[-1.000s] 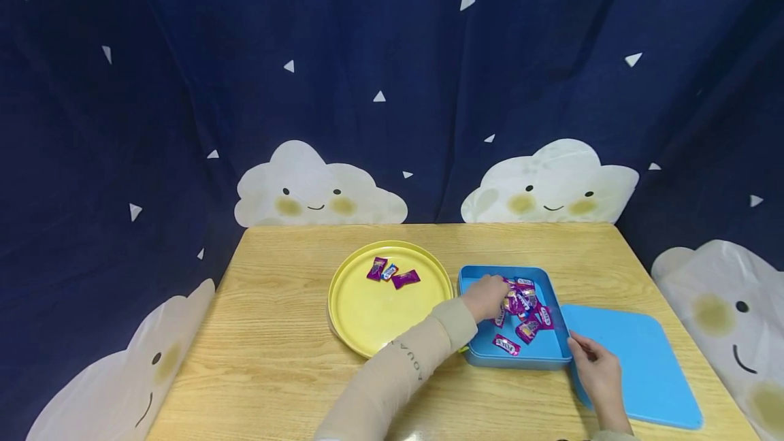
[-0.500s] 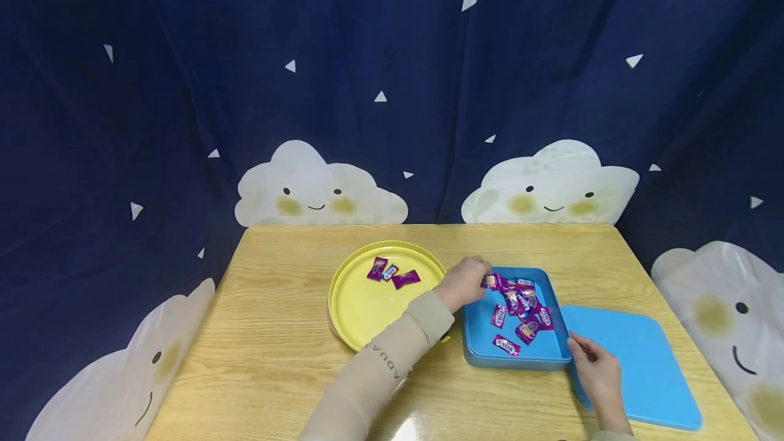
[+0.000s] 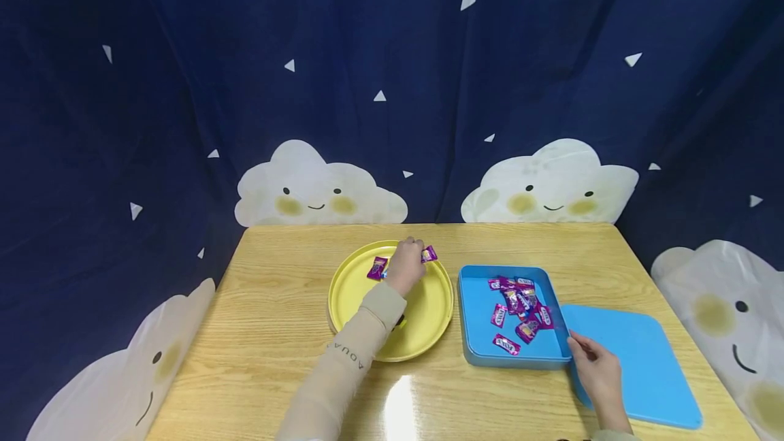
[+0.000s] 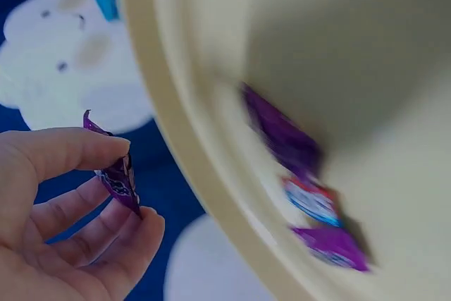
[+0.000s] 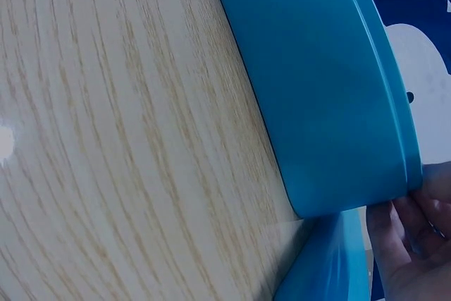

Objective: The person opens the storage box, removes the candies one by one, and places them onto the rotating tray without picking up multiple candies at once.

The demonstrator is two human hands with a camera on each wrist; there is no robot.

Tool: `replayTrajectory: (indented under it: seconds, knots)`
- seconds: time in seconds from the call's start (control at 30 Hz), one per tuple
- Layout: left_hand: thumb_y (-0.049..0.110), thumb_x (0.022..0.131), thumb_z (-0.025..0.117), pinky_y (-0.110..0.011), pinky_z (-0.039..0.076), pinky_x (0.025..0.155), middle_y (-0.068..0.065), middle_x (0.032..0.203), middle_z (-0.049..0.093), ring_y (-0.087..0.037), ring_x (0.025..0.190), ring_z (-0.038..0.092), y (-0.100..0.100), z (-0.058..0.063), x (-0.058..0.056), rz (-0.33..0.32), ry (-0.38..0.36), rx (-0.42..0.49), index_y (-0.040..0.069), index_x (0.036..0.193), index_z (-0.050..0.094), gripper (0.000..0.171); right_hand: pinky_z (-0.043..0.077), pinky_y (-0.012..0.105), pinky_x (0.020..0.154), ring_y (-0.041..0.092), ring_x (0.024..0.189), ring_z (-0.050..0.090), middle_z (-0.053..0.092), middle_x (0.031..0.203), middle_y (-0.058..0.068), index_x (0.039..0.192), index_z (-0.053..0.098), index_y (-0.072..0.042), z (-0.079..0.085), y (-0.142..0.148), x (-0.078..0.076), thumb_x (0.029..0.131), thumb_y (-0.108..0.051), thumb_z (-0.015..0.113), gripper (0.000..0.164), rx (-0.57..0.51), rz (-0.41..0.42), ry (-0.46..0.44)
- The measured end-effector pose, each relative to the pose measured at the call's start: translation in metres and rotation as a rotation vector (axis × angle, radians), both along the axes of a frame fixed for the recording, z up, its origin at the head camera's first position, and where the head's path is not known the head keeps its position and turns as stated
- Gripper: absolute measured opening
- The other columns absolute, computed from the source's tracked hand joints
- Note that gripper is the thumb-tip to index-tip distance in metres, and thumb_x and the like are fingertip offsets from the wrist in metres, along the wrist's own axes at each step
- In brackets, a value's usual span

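My left hand (image 3: pixel 407 266) is over the far part of the round yellow tray (image 3: pixel 361 322). Between thumb and fingertips it pinches a purple-wrapped candy (image 4: pixel 118 177), held above the tray. Lying on the tray are a purple candy (image 3: pixel 377 268), a blue-and-red candy (image 4: pixel 312 201) and another purple candy (image 4: pixel 331 247); in the head view the hand partly hides them. My right hand (image 3: pixel 599 373) grips the near right corner of the open blue box (image 3: pixel 480 346), thumb at its rim. Inside the box is a pile of purple-wrapped candies (image 3: pixel 520 301).
A flat blue lid (image 3: pixel 649 366) lies on the wooden table (image 3: pixel 257 332), right of the box and partly under my right hand. Behind the table hangs a dark blue curtain (image 3: pixel 343 53) with clouds and triangles.
My left hand has lifted a purple candy out of the blue box and carried it leftward over the yellow tray. My right hand has stayed at the box corner.
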State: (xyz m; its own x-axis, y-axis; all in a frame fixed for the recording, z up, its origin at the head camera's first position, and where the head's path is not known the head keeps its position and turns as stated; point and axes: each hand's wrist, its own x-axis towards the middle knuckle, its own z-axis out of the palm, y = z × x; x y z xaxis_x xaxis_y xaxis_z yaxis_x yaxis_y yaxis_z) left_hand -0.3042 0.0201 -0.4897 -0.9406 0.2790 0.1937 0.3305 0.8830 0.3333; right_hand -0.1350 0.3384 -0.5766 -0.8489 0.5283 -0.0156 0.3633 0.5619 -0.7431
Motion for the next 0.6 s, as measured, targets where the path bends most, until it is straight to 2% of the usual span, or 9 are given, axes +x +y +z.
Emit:
replayTrajectory:
  seconds: [0.1, 0.2, 0.37, 0.47, 0.6]
  knots:
    - [0.002, 0.069, 0.069, -0.035, 0.052, 0.068, -0.013, 0.089, 0.059, -0.030, 0.086, 0.058, -0.021, -0.008, -0.001, 0.060, -0.046, 0.018, 0.001, 0.089, 0.064, 0.021, 0.041, 0.014, 0.056, 0.017, 0.084, 0.052, 0.059, 0.112, 0.024, 0.117, 0.060, 0.002, 0.018, -0.010, 0.004, 0.093, -0.029, 0.052, 0.040, -0.031, 0.006, -0.020]
    - [0.004, 0.070, 0.072, -0.038, 0.052, 0.067, -0.015, 0.090, 0.059, -0.032, 0.088, 0.057, -0.039, -0.014, -0.001, 0.139, -0.097, 0.037, -0.001, 0.091, 0.064, 0.023, 0.042, 0.015, 0.058, 0.018, 0.087, 0.052, 0.058, 0.114, 0.024, 0.118, 0.059, 0.002, 0.024, -0.012, 0.005, 0.093, -0.031, 0.050, 0.042, -0.038, 0.014, -0.040]
    - [0.003, 0.069, 0.073, -0.040, 0.053, 0.066, -0.018, 0.092, 0.060, -0.034, 0.087, 0.058, -0.064, -0.020, -0.002, 0.302, -0.167, 0.018, -0.004, 0.093, 0.064, 0.026, 0.047, 0.028, 0.058, 0.021, 0.087, 0.053, 0.060, 0.110, 0.021, 0.117, 0.060, 0.001, 0.021, -0.012, 0.004, 0.092, -0.034, 0.051, 0.044, -0.031, 0.008, -0.012]
    - [0.001, 0.070, 0.070, -0.041, 0.054, 0.066, -0.020, 0.093, 0.060, -0.034, 0.087, 0.057, -0.074, -0.021, -0.003, 0.388, -0.194, -0.009, -0.005, 0.093, 0.065, 0.024, 0.047, 0.028, 0.056, 0.020, 0.086, 0.053, 0.061, 0.108, 0.020, 0.115, 0.061, 0.001, 0.018, -0.012, 0.005, 0.092, -0.036, 0.052, 0.045, -0.021, 0.000, 0.008]
    - [0.001, 0.075, 0.064, -0.041, 0.053, 0.065, -0.021, 0.093, 0.059, -0.034, 0.087, 0.055, -0.081, -0.023, -0.002, 0.436, -0.194, -0.054, -0.004, 0.094, 0.066, 0.020, 0.045, 0.026, 0.053, 0.019, 0.084, 0.053, 0.062, 0.107, 0.020, 0.114, 0.062, 0.001, 0.012, -0.008, 0.004, 0.091, -0.037, 0.052, 0.046, -0.016, 0.001, 0.028]
